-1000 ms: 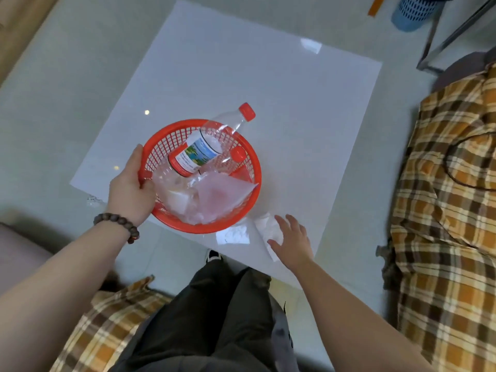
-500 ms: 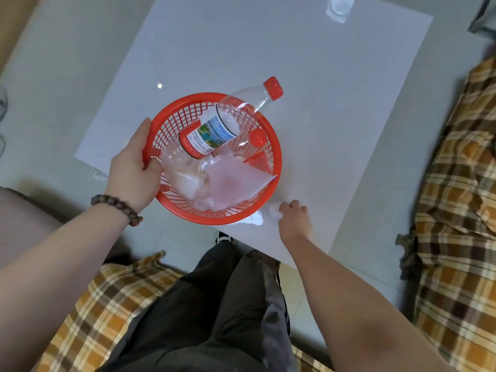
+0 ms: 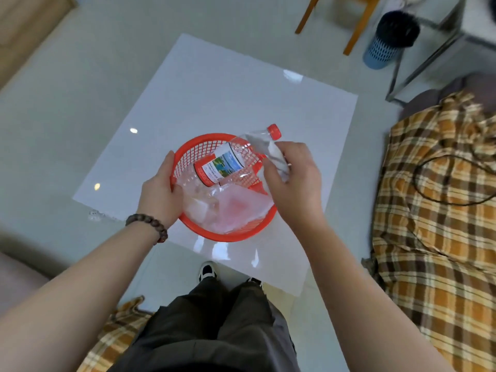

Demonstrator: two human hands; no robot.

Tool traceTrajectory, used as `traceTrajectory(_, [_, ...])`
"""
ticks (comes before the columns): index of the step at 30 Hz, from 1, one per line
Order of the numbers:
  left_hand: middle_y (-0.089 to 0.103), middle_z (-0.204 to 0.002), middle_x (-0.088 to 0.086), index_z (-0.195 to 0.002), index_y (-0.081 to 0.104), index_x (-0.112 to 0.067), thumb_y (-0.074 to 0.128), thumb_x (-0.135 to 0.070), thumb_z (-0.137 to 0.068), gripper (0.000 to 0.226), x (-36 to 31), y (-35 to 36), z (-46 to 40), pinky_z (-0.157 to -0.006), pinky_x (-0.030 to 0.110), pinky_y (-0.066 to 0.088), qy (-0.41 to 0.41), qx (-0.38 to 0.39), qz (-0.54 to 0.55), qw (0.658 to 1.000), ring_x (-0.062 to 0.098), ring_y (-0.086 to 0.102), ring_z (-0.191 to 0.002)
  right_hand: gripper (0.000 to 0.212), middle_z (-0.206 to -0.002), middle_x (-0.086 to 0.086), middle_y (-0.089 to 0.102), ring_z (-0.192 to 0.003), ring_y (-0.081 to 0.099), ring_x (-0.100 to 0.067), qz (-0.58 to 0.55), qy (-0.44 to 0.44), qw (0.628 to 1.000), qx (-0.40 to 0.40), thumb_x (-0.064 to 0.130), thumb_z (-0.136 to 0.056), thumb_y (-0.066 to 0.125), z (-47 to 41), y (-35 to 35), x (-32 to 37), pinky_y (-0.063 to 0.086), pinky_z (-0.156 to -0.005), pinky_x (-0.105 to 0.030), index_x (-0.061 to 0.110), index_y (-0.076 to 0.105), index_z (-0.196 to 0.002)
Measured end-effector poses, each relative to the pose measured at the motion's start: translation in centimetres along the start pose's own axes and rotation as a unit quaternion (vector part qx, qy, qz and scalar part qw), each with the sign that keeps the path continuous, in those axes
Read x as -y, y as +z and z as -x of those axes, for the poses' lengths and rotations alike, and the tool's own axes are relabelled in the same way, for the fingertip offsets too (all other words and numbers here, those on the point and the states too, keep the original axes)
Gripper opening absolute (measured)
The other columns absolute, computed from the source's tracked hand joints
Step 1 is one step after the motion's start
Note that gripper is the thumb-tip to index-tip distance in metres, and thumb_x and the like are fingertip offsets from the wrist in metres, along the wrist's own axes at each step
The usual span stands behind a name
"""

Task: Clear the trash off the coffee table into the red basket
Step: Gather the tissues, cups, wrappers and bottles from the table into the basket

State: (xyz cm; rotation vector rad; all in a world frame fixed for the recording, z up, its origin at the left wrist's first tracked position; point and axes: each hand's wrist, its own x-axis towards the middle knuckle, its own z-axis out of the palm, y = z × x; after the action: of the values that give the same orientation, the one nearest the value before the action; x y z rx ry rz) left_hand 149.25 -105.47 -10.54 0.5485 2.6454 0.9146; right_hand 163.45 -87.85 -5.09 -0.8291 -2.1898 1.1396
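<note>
The red basket (image 3: 204, 142) stands near the front of the white coffee table (image 3: 228, 98). In it lie a clear plastic bottle (image 3: 228, 162) with a red cap, its neck sticking out over the right rim, and a clear plastic bag (image 3: 236, 210). My left hand (image 3: 159, 194) grips the basket's left rim. My right hand (image 3: 295, 181) hovers over the basket's right rim, closed on a crumpled white tissue (image 3: 277, 159).
A plaid-covered sofa (image 3: 440, 210) runs along the right. A blue bin (image 3: 386, 41) with a black liner and wooden chair legs (image 3: 357, 25) stand beyond the table. My legs and a shoe (image 3: 206, 272) are at the table's near edge.
My right hand closed on the tissue lying on the table by the basket's front right, lifted it and carried it over the basket's right rim. The left hand kept its hold.
</note>
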Motion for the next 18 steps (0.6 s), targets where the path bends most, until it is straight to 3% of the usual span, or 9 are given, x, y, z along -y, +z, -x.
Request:
traceTrajectory(4, [0.058,-0.123,0.015,-0.144,0.03,-0.023,0.043,-0.006,-0.087,0.061,-1.5,-0.7,-0.6,-0.081,0.022,0.035,0.026,0.012,0.025,0.999,0.031,0.056,-0.105,0.027,-0.104,-0.01,0.059,-0.102,0.054,-0.027,0.089,-0.073,0.985,0.128,0.011,-0.082,0.062,0.5,1.8,3.6,0.043,-0.085,-0.03,0.009,0.064,-0.109])
traceTrajectory(9, [0.057,-0.126,0.013,-0.144,0.03,-0.023,0.044,-0.008,-0.089,0.058,-2.5,-1.3,-1.3,-0.081,0.021,0.037,0.049,0.014,0.049,0.997,0.028,0.056,-0.106,0.046,-0.125,-0.007,0.05,-0.118,0.041,-0.027,0.251,-0.072,0.932,0.25,0.029,-0.088,0.06,1.2,3.8,3.6,0.038,-0.099,-0.042,0.019,0.051,-0.131])
traceTrajectory(14, [0.055,-0.128,0.008,-0.144,0.028,-0.026,0.041,-0.008,-0.09,0.058,-2.7,-1.3,-2.0,-0.081,0.022,0.039,0.038,0.031,0.07,0.996,0.024,0.055,-0.106,0.068,-0.144,-0.005,0.04,-0.133,0.03,-0.025,0.241,-0.055,0.936,0.249,0.048,-0.083,0.062,1.2,3.3,3.6,0.03,-0.11,-0.042,0.024,0.037,-0.142])
traceTrajectory(18, [0.057,-0.125,0.009,-0.144,0.029,-0.025,0.046,-0.016,-0.092,0.055,-3.2,-1.4,-2.5,-0.083,0.022,0.038,0.052,0.031,0.081,0.995,0.026,0.056,-0.105,0.073,-0.148,-0.004,0.034,-0.135,0.028,-0.024,0.168,-0.034,0.975,0.139,0.057,-0.078,0.063,1.2,1.4,2.9,0.028,-0.11,-0.037,0.03,0.038,-0.141])
